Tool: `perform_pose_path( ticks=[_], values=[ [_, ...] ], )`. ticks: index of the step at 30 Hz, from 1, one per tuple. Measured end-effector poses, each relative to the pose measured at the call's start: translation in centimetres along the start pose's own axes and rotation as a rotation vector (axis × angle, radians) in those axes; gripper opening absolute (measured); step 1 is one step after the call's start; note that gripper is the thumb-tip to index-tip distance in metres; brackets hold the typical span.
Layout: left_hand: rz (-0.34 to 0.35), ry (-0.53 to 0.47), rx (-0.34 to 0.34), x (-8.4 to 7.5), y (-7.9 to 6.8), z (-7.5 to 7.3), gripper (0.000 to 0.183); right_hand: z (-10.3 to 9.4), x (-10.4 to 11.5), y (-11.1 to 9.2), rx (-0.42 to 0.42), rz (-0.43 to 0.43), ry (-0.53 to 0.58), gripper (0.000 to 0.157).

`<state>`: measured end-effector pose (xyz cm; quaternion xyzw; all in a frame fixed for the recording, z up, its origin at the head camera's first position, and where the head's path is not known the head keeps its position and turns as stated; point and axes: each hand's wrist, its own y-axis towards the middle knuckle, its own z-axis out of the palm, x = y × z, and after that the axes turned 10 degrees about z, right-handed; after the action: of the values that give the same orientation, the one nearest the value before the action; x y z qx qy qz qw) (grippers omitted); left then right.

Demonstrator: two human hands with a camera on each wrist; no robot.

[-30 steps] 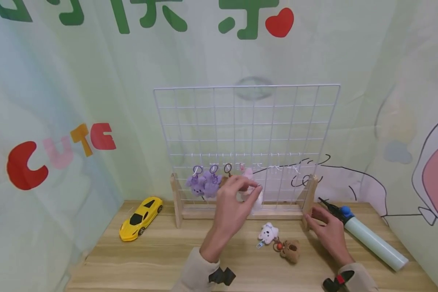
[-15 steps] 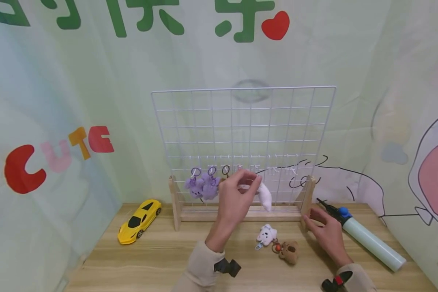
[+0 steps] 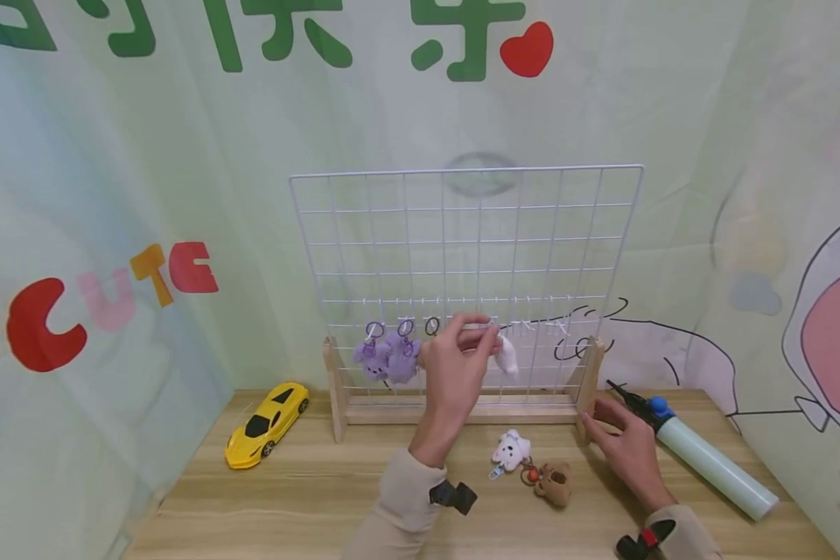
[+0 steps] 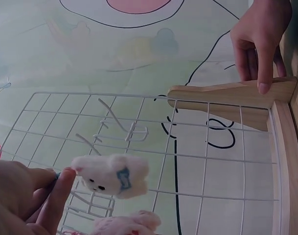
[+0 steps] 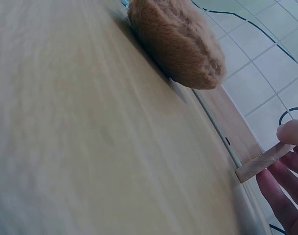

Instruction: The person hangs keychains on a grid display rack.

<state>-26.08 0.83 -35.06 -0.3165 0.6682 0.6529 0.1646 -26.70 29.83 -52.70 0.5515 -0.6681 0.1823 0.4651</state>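
My left hand (image 3: 455, 381) pinches the top end of a white plush keychain (image 4: 112, 174) with a blue bow, close in front of the hooks (image 4: 134, 131) on the white wire grid rack (image 3: 462, 243). In the left wrist view the plush lies sideways across the grid, and a pink plush (image 4: 129, 225) hangs beside it. My right hand (image 3: 626, 447) holds the rack's right wooden foot (image 5: 261, 164) between thumb and fingers. Two purple plush keychains (image 3: 402, 359) hang at the rack's left; a ring (image 3: 432, 326) beside them shows, its charm mostly behind my left hand.
On the wooden table before the rack lie a white plush keychain (image 3: 512, 450) and a brown bear keychain (image 3: 554, 484). A yellow toy car (image 3: 267, 425) stands at the left. At the right lies a pale green hand pump (image 3: 717, 467). A printed cloth hangs behind.
My left hand has risen toward the hooks, carrying the white plush up with it. My right hand stays at the wooden foot.
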Motion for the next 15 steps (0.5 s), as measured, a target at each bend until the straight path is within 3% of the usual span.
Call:
perform_pose_path(
  ticks=[15],
  values=[
    [0.037,0.178,0.048,1.06,0.16,0.81,0.017,-0.01,-0.07,0.00,0.002,0.000,0.014,0.039]
  ],
)
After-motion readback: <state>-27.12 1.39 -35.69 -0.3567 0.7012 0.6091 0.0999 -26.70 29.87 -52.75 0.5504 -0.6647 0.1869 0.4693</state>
